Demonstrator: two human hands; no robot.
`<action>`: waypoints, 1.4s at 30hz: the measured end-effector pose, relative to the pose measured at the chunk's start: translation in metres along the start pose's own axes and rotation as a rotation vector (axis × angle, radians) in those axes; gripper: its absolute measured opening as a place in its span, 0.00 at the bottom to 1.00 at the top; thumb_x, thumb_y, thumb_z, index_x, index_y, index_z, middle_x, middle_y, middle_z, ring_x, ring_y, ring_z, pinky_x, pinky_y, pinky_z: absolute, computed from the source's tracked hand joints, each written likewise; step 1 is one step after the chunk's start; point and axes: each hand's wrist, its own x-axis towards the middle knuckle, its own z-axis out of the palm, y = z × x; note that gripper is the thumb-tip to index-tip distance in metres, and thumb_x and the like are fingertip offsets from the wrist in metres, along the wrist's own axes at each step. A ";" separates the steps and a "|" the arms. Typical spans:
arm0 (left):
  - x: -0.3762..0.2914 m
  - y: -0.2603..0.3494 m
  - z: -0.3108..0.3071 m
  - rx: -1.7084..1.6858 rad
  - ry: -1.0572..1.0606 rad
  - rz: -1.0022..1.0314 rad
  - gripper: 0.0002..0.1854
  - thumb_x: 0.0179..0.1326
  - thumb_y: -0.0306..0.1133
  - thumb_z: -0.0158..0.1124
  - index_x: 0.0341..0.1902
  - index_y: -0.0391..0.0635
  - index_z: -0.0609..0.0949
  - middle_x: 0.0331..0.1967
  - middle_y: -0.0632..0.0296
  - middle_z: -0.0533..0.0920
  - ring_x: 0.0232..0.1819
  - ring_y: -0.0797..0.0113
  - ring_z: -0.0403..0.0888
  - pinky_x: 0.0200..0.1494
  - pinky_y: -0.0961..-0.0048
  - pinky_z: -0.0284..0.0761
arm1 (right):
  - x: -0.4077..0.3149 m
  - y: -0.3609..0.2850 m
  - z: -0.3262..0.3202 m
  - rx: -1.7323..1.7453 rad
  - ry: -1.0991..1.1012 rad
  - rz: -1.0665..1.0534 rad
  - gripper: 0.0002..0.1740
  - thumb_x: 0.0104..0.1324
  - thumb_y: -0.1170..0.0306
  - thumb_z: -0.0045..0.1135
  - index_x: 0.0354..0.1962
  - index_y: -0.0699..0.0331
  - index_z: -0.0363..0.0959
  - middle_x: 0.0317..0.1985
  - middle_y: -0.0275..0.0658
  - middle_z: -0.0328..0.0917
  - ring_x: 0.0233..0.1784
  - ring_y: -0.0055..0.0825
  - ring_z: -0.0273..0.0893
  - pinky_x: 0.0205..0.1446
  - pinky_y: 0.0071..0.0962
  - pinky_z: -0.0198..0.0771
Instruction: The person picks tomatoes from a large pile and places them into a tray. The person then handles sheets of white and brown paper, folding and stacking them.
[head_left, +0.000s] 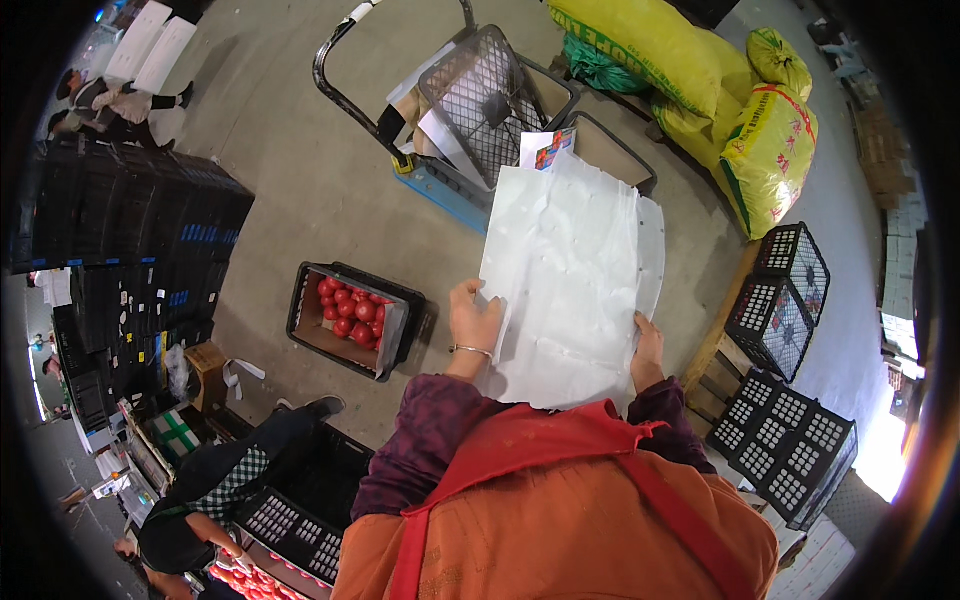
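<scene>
A wide white sheet (577, 277), creased and dotted with small holes, spans the space between my hands. A stiffer-looking white panel (499, 247) lies along its left side. My left hand (474, 322), with a bracelet at the wrist, grips the left edge. On the opposite edge, my right hand (647, 349) holds on with the thumb on top. The right fingers are mostly hidden beneath the sheet. Beyond its far end, a card with a colourful print (551, 146) shows. To the left, a black crate (341, 358) lined with brown cardboard holds red tomatoes (356, 311).
A handcart (334, 60) ahead carries black mesh crates (487, 97). Yellow sacks (772, 150) are piled at the far right. Black crates (787, 442) stand near a wooden pallet (712, 360). Tall crate stacks (135, 210) rise at left. A co-worker (217, 480) reaches toward tomatoes at lower left.
</scene>
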 end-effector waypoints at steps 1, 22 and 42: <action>0.005 0.002 0.002 -0.013 0.010 0.006 0.21 0.48 0.32 0.68 0.47 0.41 0.77 0.44 0.51 0.77 0.47 0.50 0.77 0.50 0.60 0.73 | 0.010 0.003 -0.003 -0.008 -0.009 0.012 0.18 0.62 0.69 0.57 0.44 0.76 0.76 0.41 0.42 0.80 0.42 0.32 0.79 0.46 0.29 0.74; 0.081 0.115 0.074 -0.031 -0.012 0.027 0.22 0.53 0.24 0.65 0.55 0.39 0.77 0.41 0.55 0.79 0.39 0.64 0.80 0.43 0.71 0.76 | 0.161 -0.057 -0.010 0.003 -0.340 0.406 0.16 0.59 0.73 0.48 0.43 0.71 0.74 0.39 0.43 0.79 0.41 0.37 0.80 0.48 0.38 0.77; 0.079 0.223 0.072 -0.494 -0.419 0.024 0.31 0.71 0.36 0.51 0.72 0.34 0.56 0.70 0.45 0.62 0.73 0.54 0.57 0.72 0.65 0.51 | 0.200 -0.040 0.076 -0.175 -0.420 0.457 0.17 0.58 0.74 0.47 0.42 0.76 0.75 0.36 0.44 0.81 0.33 0.34 0.80 0.38 0.34 0.77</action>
